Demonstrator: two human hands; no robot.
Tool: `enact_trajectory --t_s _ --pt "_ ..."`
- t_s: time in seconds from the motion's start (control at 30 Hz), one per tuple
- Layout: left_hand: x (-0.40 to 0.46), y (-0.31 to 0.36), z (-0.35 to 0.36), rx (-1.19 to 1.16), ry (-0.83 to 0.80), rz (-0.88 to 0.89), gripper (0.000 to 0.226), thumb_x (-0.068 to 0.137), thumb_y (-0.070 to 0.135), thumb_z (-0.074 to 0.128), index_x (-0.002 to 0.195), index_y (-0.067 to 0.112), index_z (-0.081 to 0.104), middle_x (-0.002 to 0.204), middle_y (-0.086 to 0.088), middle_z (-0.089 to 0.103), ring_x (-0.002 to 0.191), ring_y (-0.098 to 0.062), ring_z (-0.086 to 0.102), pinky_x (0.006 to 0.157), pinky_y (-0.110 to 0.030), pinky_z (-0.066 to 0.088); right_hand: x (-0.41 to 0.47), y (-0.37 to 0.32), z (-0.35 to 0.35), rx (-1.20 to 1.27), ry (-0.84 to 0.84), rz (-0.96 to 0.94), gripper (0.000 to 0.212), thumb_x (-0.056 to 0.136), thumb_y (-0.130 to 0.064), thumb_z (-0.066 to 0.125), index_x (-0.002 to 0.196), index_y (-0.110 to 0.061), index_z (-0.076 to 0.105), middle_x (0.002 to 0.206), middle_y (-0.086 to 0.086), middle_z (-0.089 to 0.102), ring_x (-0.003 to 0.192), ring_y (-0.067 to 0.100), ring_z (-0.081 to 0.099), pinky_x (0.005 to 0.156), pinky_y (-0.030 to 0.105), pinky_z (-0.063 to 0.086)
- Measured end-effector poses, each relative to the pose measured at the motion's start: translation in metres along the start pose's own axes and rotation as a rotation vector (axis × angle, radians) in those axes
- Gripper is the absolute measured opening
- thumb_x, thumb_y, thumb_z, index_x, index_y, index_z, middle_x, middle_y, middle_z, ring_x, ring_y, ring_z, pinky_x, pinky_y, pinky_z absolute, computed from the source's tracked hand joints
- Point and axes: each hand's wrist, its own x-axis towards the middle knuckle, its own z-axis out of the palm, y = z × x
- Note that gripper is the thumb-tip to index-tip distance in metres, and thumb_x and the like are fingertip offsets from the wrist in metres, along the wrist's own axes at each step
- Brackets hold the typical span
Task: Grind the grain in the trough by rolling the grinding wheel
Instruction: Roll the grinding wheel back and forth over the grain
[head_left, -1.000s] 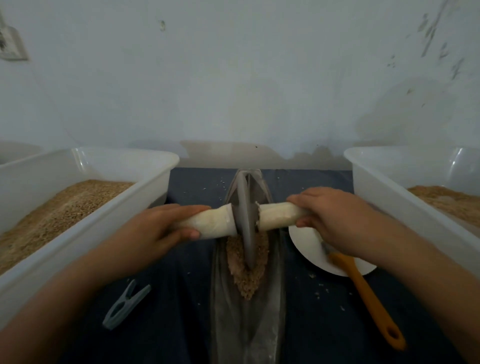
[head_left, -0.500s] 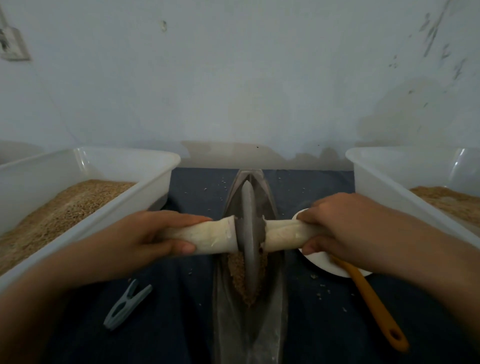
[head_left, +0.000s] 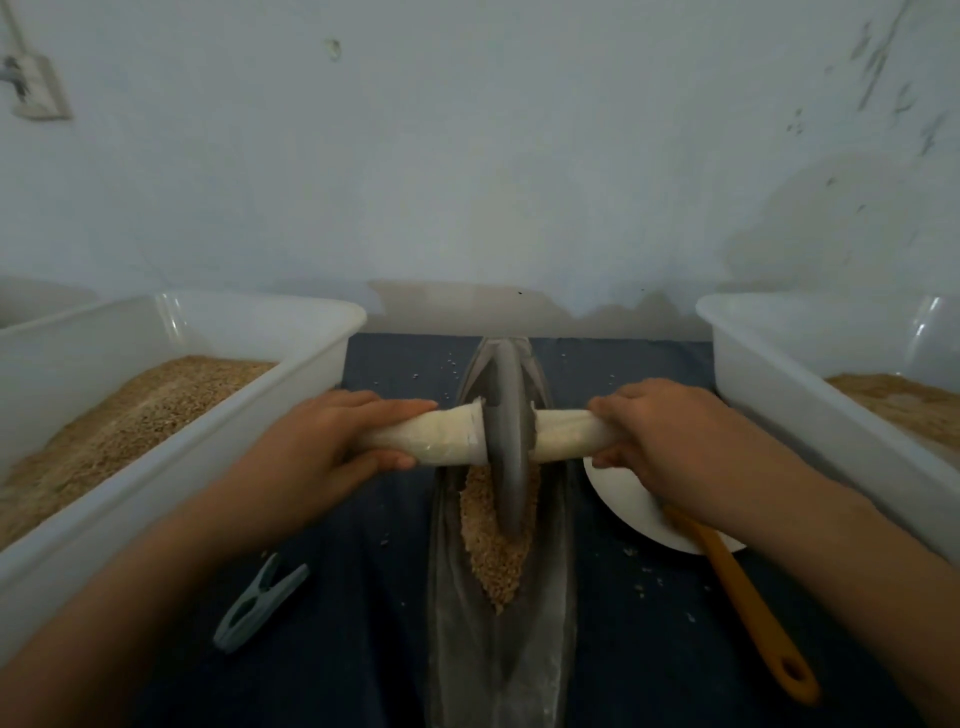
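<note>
The grinding wheel (head_left: 508, 436) is being held upright in the trough (head_left: 452, 597) over the grain (head_left: 493, 551). Its wrapped handles are being gripped by the left hand (head_left: 332, 447) and right hand (head_left: 660, 441).

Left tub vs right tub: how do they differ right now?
The left tub shows most of its grain bed, heaped toward the near left; the right tub is cropped by the frame edge and shows only a small patch of grain. A grey clothes peg lies by the left tub; a white plate sits by the right tub. Both are white plastic and hold tan grain.

Left grip (head_left: 332, 441) and right grip (head_left: 660, 436) curled closed, forearms extended forward.
</note>
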Motion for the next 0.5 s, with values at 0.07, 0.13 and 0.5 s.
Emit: enact_trajectory --t_s 0.07,0.13,0.5 --pt "-0.009 -0.002 -0.009 -0.078 -0.087 -0.002 0.047 0.081 0.059 0.058 0.127 0.055 0.045 0.104 0.017 0.063 0.097 -0.001 0.058 0.085 -0.028 0.046 -0.003 -0.006 -0.014 -0.057 -0.135 -0.04 0.031 0.093 -0.04 0.051 0.116 -0.021 0.055 0.116 0.0 0.058 0.107 0.017 0.054 0.078 0.025 0.039" --pt "-0.014 -0.003 -0.015 -0.138 -0.146 0.002 0.049 0.076 0.065 0.051 0.124 0.058 0.046 0.108 0.02 0.064 0.101 0.0 0.058 0.086 -0.025 0.046 -0.009 -0.01 -0.025 -0.09 -0.208 -0.06 0.033 0.092 -0.043 0.051 0.115 -0.02 0.056 0.113 0.001 0.06 0.103 0.017 0.057 0.069 0.024 0.035" --pt "-0.003 0.005 0.013 0.063 0.112 -0.055 0.049 0.087 0.023 0.061 0.133 0.03 0.047 0.099 0.007 0.056 0.095 -0.017 0.055 0.083 -0.029 0.041 0.001 0.0 0.017 0.064 0.178 0.03 0.045 0.096 -0.028 0.049 0.139 -0.022 0.04 0.136 -0.003 0.048 0.121 0.014 0.04 0.092 0.018 0.024"
